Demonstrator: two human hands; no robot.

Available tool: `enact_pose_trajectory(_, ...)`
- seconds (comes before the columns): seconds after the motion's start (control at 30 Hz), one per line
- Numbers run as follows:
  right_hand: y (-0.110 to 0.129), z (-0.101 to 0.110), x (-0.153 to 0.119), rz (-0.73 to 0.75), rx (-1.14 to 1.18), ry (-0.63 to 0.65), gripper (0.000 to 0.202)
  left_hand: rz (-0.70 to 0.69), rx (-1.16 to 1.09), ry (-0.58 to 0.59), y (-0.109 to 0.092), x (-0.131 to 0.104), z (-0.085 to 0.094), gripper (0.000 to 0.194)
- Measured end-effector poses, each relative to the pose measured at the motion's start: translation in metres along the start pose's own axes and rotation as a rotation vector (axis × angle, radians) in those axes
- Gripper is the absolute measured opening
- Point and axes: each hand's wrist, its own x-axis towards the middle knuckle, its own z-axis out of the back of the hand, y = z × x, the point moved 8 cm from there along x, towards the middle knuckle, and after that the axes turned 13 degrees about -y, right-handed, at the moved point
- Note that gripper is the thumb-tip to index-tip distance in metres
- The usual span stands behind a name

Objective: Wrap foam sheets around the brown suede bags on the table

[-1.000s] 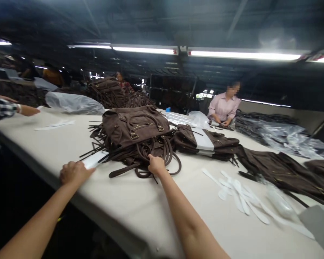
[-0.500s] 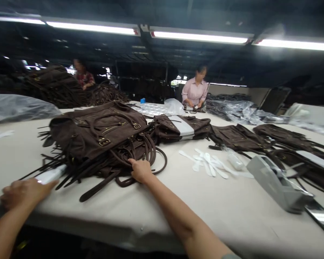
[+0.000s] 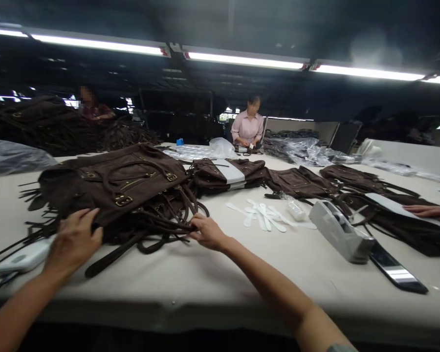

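Several dark brown bags with buckles and fringes lie stacked at the left; the top bag (image 3: 106, 183) has its handle facing up. My left hand (image 3: 73, 239) rests on the near left side of the stack with its fingers apart, partly over the fringe. My right hand (image 3: 207, 232) is closed round brown straps (image 3: 185, 222) at the stack's right side. A white device (image 3: 24, 256) with a dark cable lies left of my left hand. Behind the stack sits a brown bag (image 3: 201, 178) with a white band (image 3: 231, 173) round it.
White strips (image 3: 262, 215), a grey tape dispenser (image 3: 341, 232) and a phone (image 3: 398, 269) lie to the right. Another person's hands (image 3: 436, 212) touch a bag at the right edge. Across the table (image 3: 242, 283) stands a person in a pink shirt (image 3: 247, 128); another is at the back left.
The view has turned right. My left hand has left the white device and moved onto the stack. My right hand has drawn straps rightward. Another person's hands show more at the right.
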Motion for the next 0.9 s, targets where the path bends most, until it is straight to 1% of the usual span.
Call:
enact_pose_trajectory(0.03,0.005,0.016,-0.006,-0.007,0.044,-0.043,0.016,-0.069,-0.016,-0.004,-0.016,0.0,-0.003,0.053)
enact_pose_trajectory(0.1,0.014,0.051,-0.025,-0.018,0.085,-0.128,0.025,-0.193,-0.031,0.064,-0.05,-0.003,-0.015,0.056)
enact_pose_trajectory(0.13,0.015,0.068,-0.037,-0.029,0.086,-0.169,0.028,-0.228,-0.027,0.104,-0.066,-0.006,-0.02,0.059)
enact_pose_trajectory(0.2,0.006,0.095,-0.066,-0.078,0.072,-0.223,0.028,-0.273,-0.026,0.206,-0.097,-0.019,-0.032,0.061)
enact_pose_trajectory(0.23,-0.003,0.103,-0.082,-0.118,0.077,-0.226,0.026,-0.297,-0.038,0.259,-0.113,-0.028,-0.037,0.061)
enact_pose_trajectory(0.3,-0.028,0.105,-0.116,-0.22,0.121,-0.205,0.017,-0.358,-0.08,0.335,-0.143,-0.052,-0.043,0.058)
enact_pose_trajectory(0.33,-0.04,0.102,-0.131,-0.266,0.151,-0.189,0.012,-0.386,-0.099,0.341,-0.156,-0.063,-0.044,0.055)
enact_pose_trajectory(0.4,-0.057,0.092,-0.155,-0.317,0.187,-0.181,0.004,-0.41,-0.116,0.291,-0.174,-0.079,-0.041,0.052)
enact_pose_trajectory(0.43,-0.062,0.088,-0.162,-0.321,0.178,-0.186,0.006,-0.403,-0.121,0.256,-0.179,-0.083,-0.038,0.051)
enact_pose_trajectory(0.5,-0.065,0.084,-0.169,-0.31,0.11,-0.207,0.011,-0.359,-0.134,0.207,-0.182,-0.082,-0.032,0.048)
enact_pose_trajectory(0.57,-0.064,0.085,-0.169,-0.297,0.027,-0.245,0.013,-0.289,-0.161,0.209,-0.178,-0.072,-0.028,0.042)
enact_pose_trajectory(0.63,-0.061,0.087,-0.168,-0.286,-0.018,-0.261,0.012,-0.21,-0.218,0.233,-0.17,-0.057,-0.024,0.036)
enact_pose_trajectory(0.67,-0.06,0.086,-0.168,-0.283,-0.022,-0.254,0.01,-0.168,-0.26,0.247,-0.165,-0.05,-0.023,0.037)
enact_pose_trajectory(0.7,-0.059,0.085,-0.168,-0.283,-0.02,-0.237,0.009,-0.11,-0.311,0.26,-0.158,-0.044,-0.022,0.044)
enact_pose_trajectory(0.73,-0.059,0.084,-0.169,-0.286,-0.019,-0.219,0.009,-0.013,-0.369,0.258,-0.147,-0.038,-0.022,0.054)
enact_pose_trajectory(0.8,-0.06,0.081,-0.17,-0.295,-0.025,-0.19,0.011,0.28,-0.455,0.189,-0.115,-0.031,-0.024,0.072)
enact_pose_trajectory(0.87,-0.06,0.08,-0.171,-0.301,-0.038,-0.174,0.014,0.577,-0.469,0.078,-0.082,-0.033,-0.028,0.077)
enact_pose_trajectory(0.9,-0.059,0.079,-0.171,-0.3,-0.042,-0.167,0.014,0.679,-0.455,0.026,-0.07,-0.035,-0.03,0.076)
